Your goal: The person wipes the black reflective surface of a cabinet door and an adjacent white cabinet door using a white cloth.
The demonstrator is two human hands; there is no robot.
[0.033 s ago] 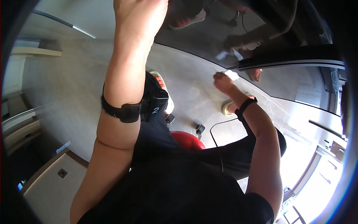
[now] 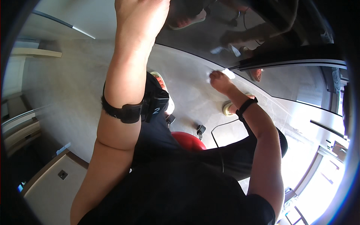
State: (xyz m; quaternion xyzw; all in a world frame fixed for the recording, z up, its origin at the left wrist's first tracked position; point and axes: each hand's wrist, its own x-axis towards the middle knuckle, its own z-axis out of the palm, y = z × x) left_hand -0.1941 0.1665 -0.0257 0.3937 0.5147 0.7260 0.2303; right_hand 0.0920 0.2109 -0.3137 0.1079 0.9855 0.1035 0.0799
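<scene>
Right hand (image 2: 221,81) is gripping a white cloth (image 2: 228,74), fingers curled, near the black panel (image 2: 198,35). Left hand (image 2: 142,15) is lying partly out of view; cannot tell its fingers' state.

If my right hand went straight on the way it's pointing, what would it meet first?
Probably the black panel, which appears just beyond your right hand and the white cloth; depth is unclear here.

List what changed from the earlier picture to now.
The right hand has shifted slightly left near the dark glossy panel, the white cloth moving with it. Nothing was visibly taken up or let go. The left hand, cut off at the top edge, and the red rounded object look unchanged.
</scene>
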